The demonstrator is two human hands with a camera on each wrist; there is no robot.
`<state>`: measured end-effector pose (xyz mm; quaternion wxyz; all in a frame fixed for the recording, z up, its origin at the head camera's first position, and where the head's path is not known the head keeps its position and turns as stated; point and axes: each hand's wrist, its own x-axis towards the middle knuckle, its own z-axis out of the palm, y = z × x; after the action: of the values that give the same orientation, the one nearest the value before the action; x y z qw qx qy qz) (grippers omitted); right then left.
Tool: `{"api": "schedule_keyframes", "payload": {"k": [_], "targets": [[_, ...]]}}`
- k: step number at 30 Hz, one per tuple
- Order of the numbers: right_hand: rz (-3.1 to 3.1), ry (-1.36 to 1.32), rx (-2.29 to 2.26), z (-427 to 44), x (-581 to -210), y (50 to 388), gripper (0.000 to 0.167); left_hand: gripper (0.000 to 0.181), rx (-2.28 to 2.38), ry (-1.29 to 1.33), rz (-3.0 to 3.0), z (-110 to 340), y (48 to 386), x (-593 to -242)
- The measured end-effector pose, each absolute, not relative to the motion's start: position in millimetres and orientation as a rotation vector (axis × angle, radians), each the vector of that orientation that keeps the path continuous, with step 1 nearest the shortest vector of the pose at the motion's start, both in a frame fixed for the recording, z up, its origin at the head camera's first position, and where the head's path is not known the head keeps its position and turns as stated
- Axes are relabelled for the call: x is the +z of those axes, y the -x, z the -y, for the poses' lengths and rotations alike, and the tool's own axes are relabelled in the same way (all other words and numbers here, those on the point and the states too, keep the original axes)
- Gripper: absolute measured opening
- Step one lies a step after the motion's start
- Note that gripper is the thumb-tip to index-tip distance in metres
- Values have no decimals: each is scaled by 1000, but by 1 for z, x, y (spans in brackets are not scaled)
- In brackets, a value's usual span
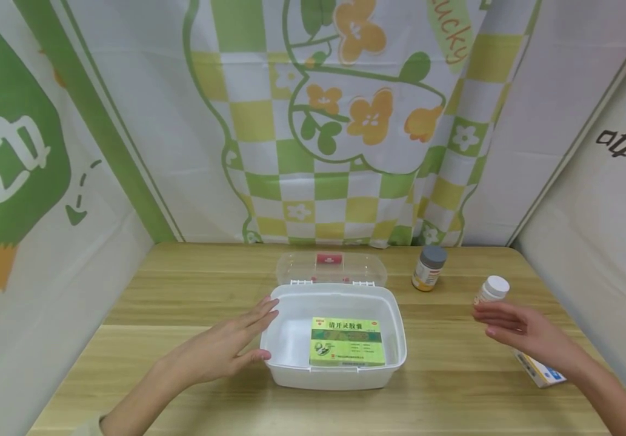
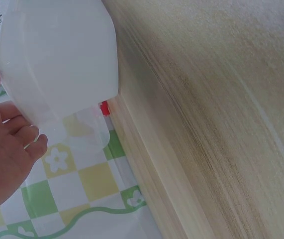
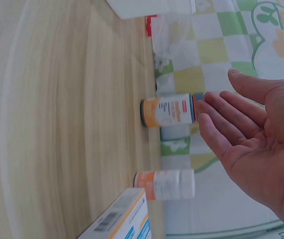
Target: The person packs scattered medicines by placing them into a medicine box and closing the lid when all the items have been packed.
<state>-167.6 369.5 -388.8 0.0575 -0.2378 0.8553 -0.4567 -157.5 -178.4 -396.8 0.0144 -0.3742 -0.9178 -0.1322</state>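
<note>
A white plastic medicine box [image 1: 291, 378] stands with its clear lid [image 1: 296, 266] folded back behind it. Inside, toward the right, lies a green and yellow medicine carton [image 1: 347, 342]. My left hand [image 1: 231, 345] is at the box's left rim, fingers extended; whether they touch it is hard to tell. My right hand [image 1: 531, 333] is in the air on the right, fingers loosely extended and holding nothing. In the head view it partly covers a white-capped bottle [image 1: 492, 289] and a white and blue carton [image 1: 543, 370]. The right wrist view shows its palm [image 3: 266, 139] bare.
A grey-capped bottle [image 1: 429, 268] stands behind and to the right of the box, left of the white-capped one. The wooden table [image 1: 182, 290] ends at a patterned curtain [image 1: 302, 200] at the back. Fabric walls rise on both sides.
</note>
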Motion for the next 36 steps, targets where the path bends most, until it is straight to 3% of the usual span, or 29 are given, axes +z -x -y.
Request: {"api": "schedule_keyframes", "payload": {"k": [23, 30, 36], "targets": [[-2912, 454, -1232, -435, -429, 167, 39, 73, -409, 1137, 2880, 181, 157, -399], [-3178, 190, -639, -444, -426, 171, 60, 73, -416, 1139, 2878, 181, 156, -399], [-3141, 85, -504, -454, -431, 175, 76, 73, -424, 1144, 2876, 181, 157, -399]]}}
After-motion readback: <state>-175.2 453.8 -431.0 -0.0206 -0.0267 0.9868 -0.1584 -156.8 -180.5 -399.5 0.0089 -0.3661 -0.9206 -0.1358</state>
